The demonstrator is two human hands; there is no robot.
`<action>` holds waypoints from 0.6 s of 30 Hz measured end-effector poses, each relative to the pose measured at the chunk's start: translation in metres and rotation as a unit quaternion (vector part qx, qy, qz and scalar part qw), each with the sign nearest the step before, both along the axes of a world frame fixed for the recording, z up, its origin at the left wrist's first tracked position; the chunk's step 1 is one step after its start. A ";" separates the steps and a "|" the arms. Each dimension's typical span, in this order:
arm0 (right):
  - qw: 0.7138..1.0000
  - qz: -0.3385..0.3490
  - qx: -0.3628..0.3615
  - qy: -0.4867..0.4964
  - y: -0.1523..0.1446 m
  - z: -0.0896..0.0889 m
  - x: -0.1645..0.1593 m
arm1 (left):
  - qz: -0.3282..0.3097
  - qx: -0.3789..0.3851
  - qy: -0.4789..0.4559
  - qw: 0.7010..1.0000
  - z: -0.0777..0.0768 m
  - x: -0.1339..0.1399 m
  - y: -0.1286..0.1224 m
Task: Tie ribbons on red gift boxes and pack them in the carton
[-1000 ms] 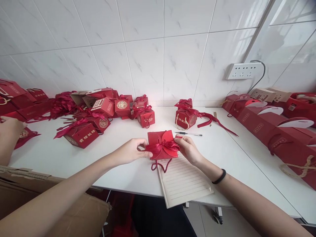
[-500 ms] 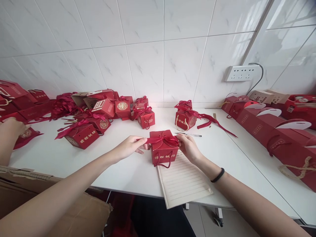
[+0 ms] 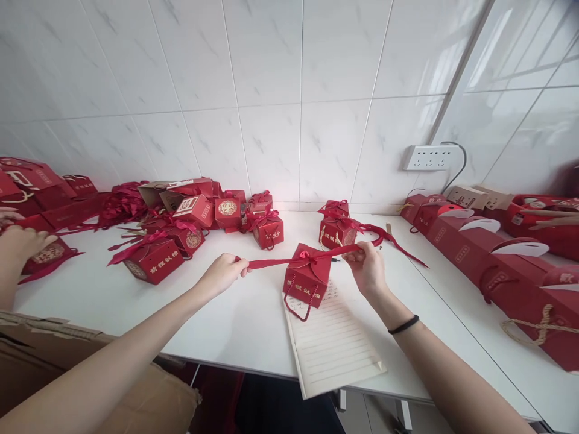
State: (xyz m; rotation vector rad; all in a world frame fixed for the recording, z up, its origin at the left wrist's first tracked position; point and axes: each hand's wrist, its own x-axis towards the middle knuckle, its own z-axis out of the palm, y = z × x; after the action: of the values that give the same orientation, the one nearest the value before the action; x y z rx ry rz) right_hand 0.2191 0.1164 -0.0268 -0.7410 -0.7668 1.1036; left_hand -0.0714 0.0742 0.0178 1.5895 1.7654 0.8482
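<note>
A red gift box with gold characters and a twisted cord handle stands, slightly turned, on an open lined notebook. Across its top runs a red ribbon, knotted at the middle of the lid and drawn out to both sides. My left hand is closed on the ribbon's left end, apart from the box. My right hand pinches the right end, in front of another bow-tied red box. A pen behind the box is mostly hidden.
Bow-tied boxes and a heap of ribbons lie at left, near a co-worker's hands. A row of red boxes lines the right side. A cardboard box sits at lower left; a power strip hangs on the wall.
Both hands have moved outward, pulling the ribbon ends long and taut; the loops have shrunk to a small knot. The box has turned and tilted a little. The view has shifted upward.
</note>
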 end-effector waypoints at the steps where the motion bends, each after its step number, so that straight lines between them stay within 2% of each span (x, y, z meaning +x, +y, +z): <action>1: 1.000 -0.023 0.011 0.009 0.002 0.004 0.007 | 0.023 0.013 -0.017 0.999 0.003 -0.002 0.000; 4: 0.996 -0.075 0.043 0.031 0.011 0.021 0.027 | 0.098 0.080 -0.109 0.986 0.024 -0.009 0.000; 6: 0.994 -0.079 0.061 0.037 0.015 0.040 0.036 | 0.100 0.131 -0.210 0.964 0.045 -0.010 0.002; 9: 0.996 -0.025 0.088 0.025 0.018 0.076 0.029 | 0.014 0.168 -0.354 0.920 0.082 0.008 0.008; 12: 0.987 0.103 0.119 -0.028 0.012 0.113 0.003 | -0.079 0.166 -0.405 0.896 0.111 0.049 0.013; 15: 0.964 0.185 0.158 -0.106 0.002 0.139 -0.023 | -0.161 0.135 -0.394 0.895 0.125 0.091 0.014; 18: 0.957 0.169 0.171 -0.160 -0.004 0.150 -0.035 | -0.202 0.130 -0.387 0.890 0.130 0.112 0.012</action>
State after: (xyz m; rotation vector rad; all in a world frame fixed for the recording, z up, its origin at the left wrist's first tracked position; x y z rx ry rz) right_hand 0.1843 0.1119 0.1233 -0.5072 -1.3632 1.1250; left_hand 0.0408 0.0858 0.1478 1.4033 0.7517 1.3029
